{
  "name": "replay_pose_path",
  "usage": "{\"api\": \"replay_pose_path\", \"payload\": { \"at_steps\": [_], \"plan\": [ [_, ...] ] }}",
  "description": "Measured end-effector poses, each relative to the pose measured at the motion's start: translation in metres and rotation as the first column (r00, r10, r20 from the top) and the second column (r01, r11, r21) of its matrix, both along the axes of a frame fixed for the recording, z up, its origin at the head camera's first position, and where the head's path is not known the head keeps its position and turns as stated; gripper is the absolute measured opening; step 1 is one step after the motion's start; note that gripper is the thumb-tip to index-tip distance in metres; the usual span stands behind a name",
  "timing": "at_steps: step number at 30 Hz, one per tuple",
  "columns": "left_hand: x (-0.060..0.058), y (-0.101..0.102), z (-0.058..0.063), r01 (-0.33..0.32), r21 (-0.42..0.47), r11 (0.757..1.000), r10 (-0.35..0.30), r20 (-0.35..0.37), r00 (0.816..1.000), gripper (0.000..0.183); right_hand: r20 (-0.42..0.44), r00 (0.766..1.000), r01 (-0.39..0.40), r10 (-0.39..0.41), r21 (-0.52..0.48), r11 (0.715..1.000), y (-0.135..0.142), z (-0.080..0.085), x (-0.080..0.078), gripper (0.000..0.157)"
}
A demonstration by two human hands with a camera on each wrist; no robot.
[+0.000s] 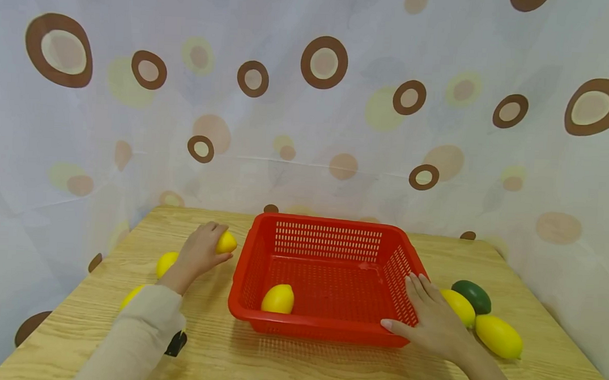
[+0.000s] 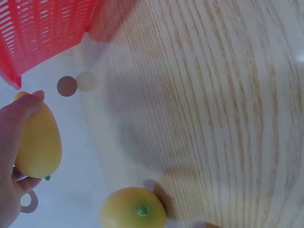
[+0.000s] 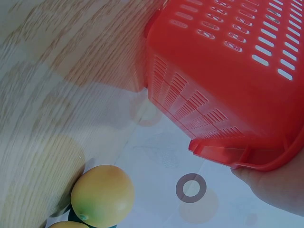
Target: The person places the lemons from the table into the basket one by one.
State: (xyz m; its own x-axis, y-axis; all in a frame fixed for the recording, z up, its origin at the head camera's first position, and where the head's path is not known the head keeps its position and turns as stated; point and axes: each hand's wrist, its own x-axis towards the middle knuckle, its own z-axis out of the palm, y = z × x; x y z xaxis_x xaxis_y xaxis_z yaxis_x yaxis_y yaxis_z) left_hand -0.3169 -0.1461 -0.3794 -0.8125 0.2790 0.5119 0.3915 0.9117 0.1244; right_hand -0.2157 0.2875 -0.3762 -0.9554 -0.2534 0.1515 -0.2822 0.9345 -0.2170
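Observation:
My left hand (image 1: pixel 199 252) holds a yellow lemon (image 1: pixel 227 243) above the table, left of a red plastic basket (image 1: pixel 324 321). In the left wrist view the thumb and fingers wrap around this lemon (image 2: pixel 40 140), its small green stem tip exposed. Inside the basket, near its front left corner, lies another lemon (image 1: pixel 278 299). My right hand (image 1: pixel 436 323) rests on the basket's front right corner, fingers straight across the right rim and thumb on the front rim. The right wrist view shows part of that hand (image 3: pixel 275 187) right at the rim.
Partly behind my left arm are two more lemons, one farther back (image 1: pixel 166 264) and one nearer (image 1: pixel 132 296). Right of the basket sit a lemon (image 1: pixel 457 306), another lemon (image 1: pixel 499 336) and a dark green fruit (image 1: pixel 472 297). A patterned curtain (image 1: pixel 307 128) hangs behind the wooden table (image 1: pixel 215 356).

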Motion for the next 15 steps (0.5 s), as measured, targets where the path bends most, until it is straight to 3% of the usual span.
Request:
{"api": "replay_pose_path", "payload": {
  "at_steps": [9, 15],
  "plan": [
    [-0.0022, 0.0019, 0.0072, 0.012, 0.003, 1.0, -0.012, -0.037, 0.999, 0.051, 0.002, 1.0, -0.001, 0.001, 0.002, 1.0, 0.0001, 0.0005, -0.0002, 0.101],
    [-0.0007, 0.0031, 0.0103, 0.005, 0.003, 1.0, -0.005, -0.022, 1.0, 0.052, 0.003, 1.0, 0.003, -0.004, 0.006, 1.0, 0.0, 0.0005, 0.0002, 0.101]
  ]
}}
